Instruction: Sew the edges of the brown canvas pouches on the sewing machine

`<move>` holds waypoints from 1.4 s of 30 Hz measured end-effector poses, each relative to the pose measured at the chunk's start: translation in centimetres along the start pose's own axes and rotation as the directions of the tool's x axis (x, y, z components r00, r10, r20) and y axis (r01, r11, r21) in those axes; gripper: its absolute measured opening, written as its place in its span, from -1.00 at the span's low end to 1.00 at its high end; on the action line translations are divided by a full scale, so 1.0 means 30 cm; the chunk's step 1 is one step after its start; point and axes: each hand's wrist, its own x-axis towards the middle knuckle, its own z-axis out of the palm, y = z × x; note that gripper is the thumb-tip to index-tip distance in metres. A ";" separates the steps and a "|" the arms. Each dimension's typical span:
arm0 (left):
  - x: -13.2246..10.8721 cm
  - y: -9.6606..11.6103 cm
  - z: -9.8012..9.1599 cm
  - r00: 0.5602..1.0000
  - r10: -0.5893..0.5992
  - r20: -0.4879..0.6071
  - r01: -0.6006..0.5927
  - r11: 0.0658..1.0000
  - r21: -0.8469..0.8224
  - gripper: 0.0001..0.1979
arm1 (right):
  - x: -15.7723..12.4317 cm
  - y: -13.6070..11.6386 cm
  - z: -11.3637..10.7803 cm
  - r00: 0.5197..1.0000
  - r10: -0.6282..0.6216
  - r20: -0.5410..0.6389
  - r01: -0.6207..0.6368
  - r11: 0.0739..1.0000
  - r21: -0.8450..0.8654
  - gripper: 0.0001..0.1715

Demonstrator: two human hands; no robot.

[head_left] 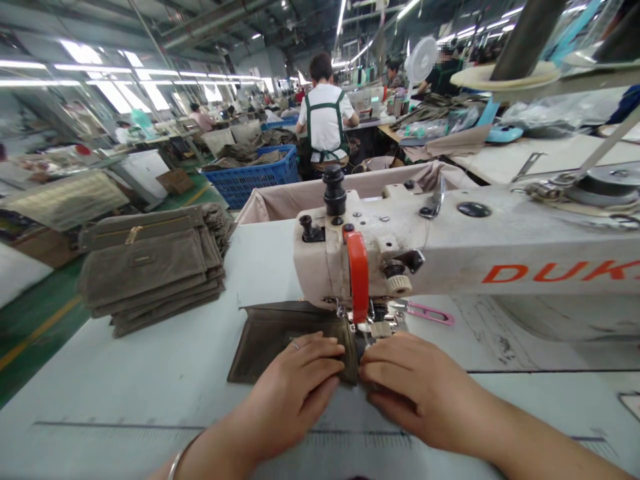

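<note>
A dark brown fabric pouch (270, 340) lies flat on the pale sewing table, its right edge at the presser foot (380, 329) of the sewing machine (325, 260). My left hand (300, 383) rests on the pouch's right half, fingers extended and lying flat on it. Just right of the pouch's edge, my right hand (415, 383) has its fingers curled together in front of the foot, pinching dark material at that edge. Those fingertips are partly hidden. An orange guard (357, 277) hangs before the needle area and hides the needle.
A stack of similar brown pouches (150, 267) stands at left, the top one with a zipper. Pink thread snips (430, 313) lie beneath the machine arm. Behind are a fabric-lined bin (280, 203), a blue crate (255, 177) and a seated person (325, 117).
</note>
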 end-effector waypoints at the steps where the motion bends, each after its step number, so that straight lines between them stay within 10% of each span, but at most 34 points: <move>1: 0.001 0.002 0.002 1.000 -0.019 -0.007 0.019 1.000 -0.018 -0.73 | -0.001 -0.003 0.000 1.000 -0.003 0.004 0.003 1.000 -0.008 -0.82; 13: 0.006 0.023 0.011 0.999 0.013 0.037 -0.017 0.995 0.093 -0.64 | -0.002 -0.014 0.010 0.999 -0.029 0.025 0.030 0.999 -0.019 -0.81; 18: 0.032 0.012 -0.027 0.990 0.025 -0.136 -0.024 1.000 0.004 -0.69 | 0.003 -0.022 0.010 0.997 -0.076 0.020 0.076 0.996 -0.039 -0.83; 26: 0.025 0.022 0.016 0.971 0.179 0.159 -0.216 0.942 0.257 -0.67 | 0.000 -0.020 0.017 0.993 -0.113 0.027 0.114 0.992 -0.050 -0.90; 42: 0.080 -0.042 0.006 0.967 0.252 0.040 -0.254 0.934 0.251 -0.75 | 0.020 -0.017 0.039 0.999 -0.044 -0.027 0.040 0.992 -0.121 -0.78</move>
